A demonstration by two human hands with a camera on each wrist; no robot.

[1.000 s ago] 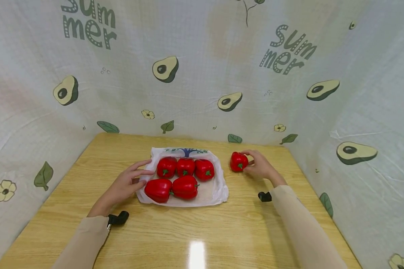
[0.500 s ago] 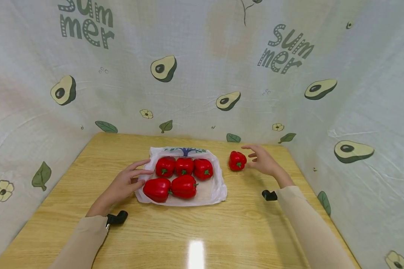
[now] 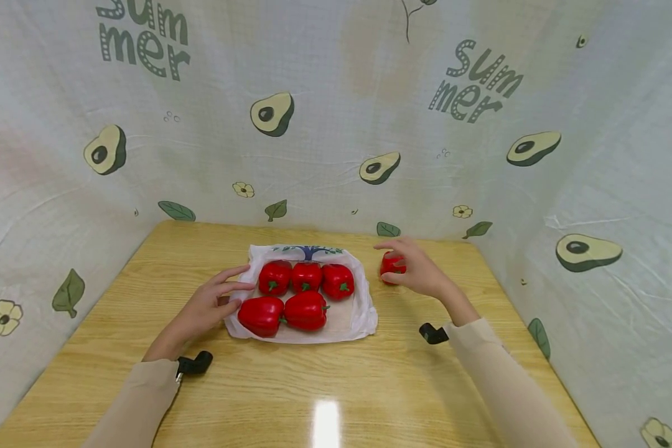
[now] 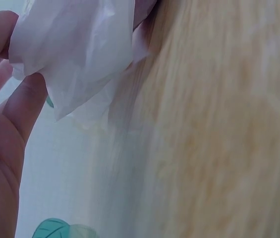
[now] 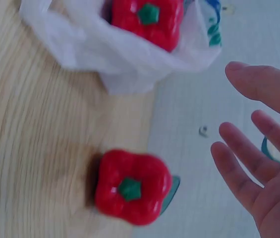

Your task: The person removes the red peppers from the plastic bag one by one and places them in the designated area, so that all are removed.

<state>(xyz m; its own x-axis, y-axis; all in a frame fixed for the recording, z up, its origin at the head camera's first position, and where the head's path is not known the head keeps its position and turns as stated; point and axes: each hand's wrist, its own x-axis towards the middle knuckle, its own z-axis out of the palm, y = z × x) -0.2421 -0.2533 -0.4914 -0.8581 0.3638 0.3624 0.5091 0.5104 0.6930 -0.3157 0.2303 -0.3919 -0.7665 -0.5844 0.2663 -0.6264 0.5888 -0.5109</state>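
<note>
A white bag [image 3: 366, 320] with a blue tree print lies spread on the table, its edges folded up. Several red bell peppers [image 3: 307, 311] with green stems lie inside it in two rows. My left hand [image 3: 206, 305] touches the bag's left edge with spread, relaxed fingers; its thumb [image 4: 28, 101] lies against the plastic in the left wrist view. One more red bell pepper [image 5: 147, 191] stands on the table right of the bag. My right hand [image 3: 420, 272] hovers over it, fingers loosely spread and apart from it, partly hiding it in the head view.
The wooden table [image 3: 257, 386] extends in front of the bag and to both sides. Behind it hangs a pale cloth [image 3: 325, 124] printed with avocados, leaves and lettering. Black wrist mounts [image 3: 196, 363] sit on both forearms.
My right hand first drew back to the right from the loose bell pepper, then moved left above it. The left hand and the bag stayed in place.
</note>
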